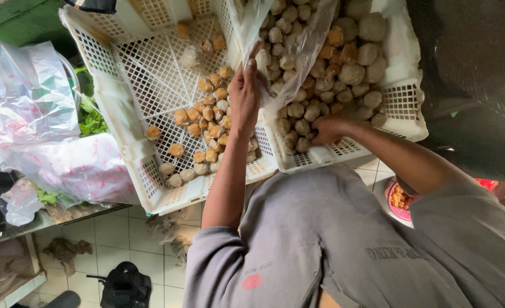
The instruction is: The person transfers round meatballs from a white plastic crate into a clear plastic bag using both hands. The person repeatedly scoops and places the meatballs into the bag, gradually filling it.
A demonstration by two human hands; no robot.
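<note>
Head view, looking down past grey shirt (332, 239). Left hand (244, 94) raised, fingers pinched shut on edge of clear plastic bag (298, 40); bag hangs open above and to the right of that hand, over the right crate. Right hand (327, 129) down in right white crate (403, 102), fingers curled into the pile of round grey-brown balls (352, 73); cannot tell whether anything actually gripped, fingertips buried among the balls. Balls directly under and around right hand, piled deeper toward far side of crate; some orange-brown pieces mixed in near top. A few balls visible through bag wall, just above left hand. Left white crate (107, 85) touching right crate along shared edge, tilted; holds sparse orange-brown cubes (209, 114) gathered toward its lower right corner, right beside left wrist, plus a few pale balls along near rim. Both crates lattice-walled. Crumpled clear plastic sheeting with red print (30, 108) far left, well apart from both hands, green leaves (92, 120) poking out under it. Pale tiled floor (127, 234) below, black bag (124, 285) on it. Pink bowl (398, 199) with orange pieces under right forearm, partly hidden by sleeve.
</note>
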